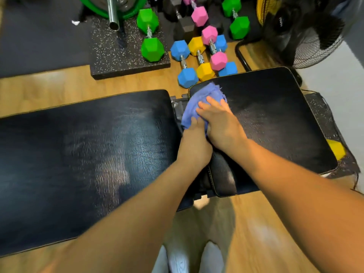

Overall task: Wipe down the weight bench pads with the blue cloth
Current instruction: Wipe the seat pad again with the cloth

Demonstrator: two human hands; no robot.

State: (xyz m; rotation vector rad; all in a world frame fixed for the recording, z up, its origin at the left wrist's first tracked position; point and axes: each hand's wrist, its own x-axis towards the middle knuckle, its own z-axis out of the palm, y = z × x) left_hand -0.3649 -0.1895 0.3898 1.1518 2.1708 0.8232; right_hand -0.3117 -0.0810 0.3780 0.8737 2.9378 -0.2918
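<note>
R hand [218, 123] flat, fingers straight, presses crumpled blue fabric cloth [197, 99] onto black padded vinyl seat pad [275, 119] edge; L hand [194, 143] touches cloth, grip unclear.

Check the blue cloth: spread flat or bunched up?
Bunched up: the blue cloth lies crumpled in folds under the left hand and right hand.

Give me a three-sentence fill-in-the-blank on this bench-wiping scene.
1. The left hand and right hand both rest on the ___ cloth.
2. The dumbbell on the speckled mat is ___.
3. Beyond the smaller bench pad stands a black ___ with a wire grille.
Missing words: blue; green; fan.
</note>
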